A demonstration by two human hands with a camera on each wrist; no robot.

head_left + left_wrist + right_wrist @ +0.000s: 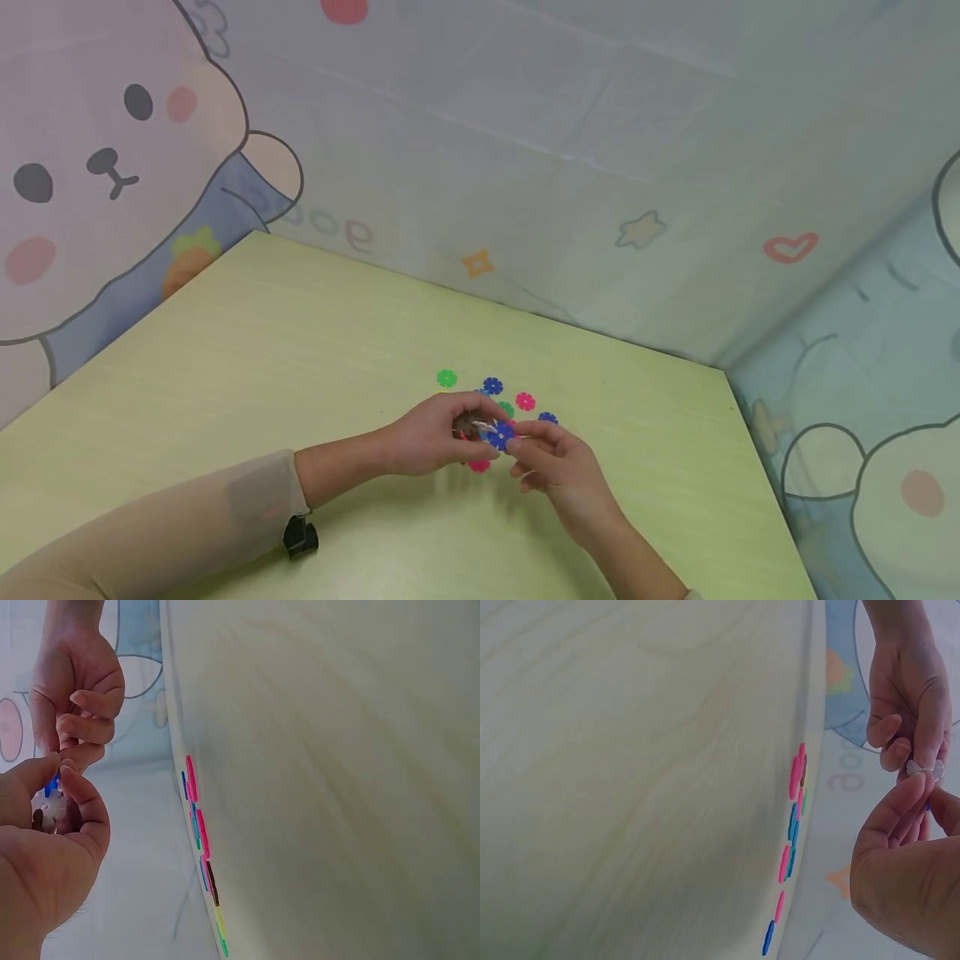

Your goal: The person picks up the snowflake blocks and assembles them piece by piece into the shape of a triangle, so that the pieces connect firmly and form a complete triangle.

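My left hand (427,435) holds a small cluster of notched plastic snowflake discs above the table. A brown disc (467,423) and a white disc (51,810) show in it, partly covered by the fingers. Thumb and forefinger of my right hand (568,475) pinch the edge of a blue snowflake disc (501,435), right up against the cluster. Both hands' fingertips almost meet there in the wrist views. Under and behind the hands, loose discs lie flat, among them a green disc (447,378), a dark blue disc (492,386) and a pink disc (526,402).
The pale wooden table (300,333) reaches back to a cloth backdrop (525,167) printed with cartoon figures, which also hangs along the left and right sides. A black strap end (301,537) hangs from the left sleeve (187,517).
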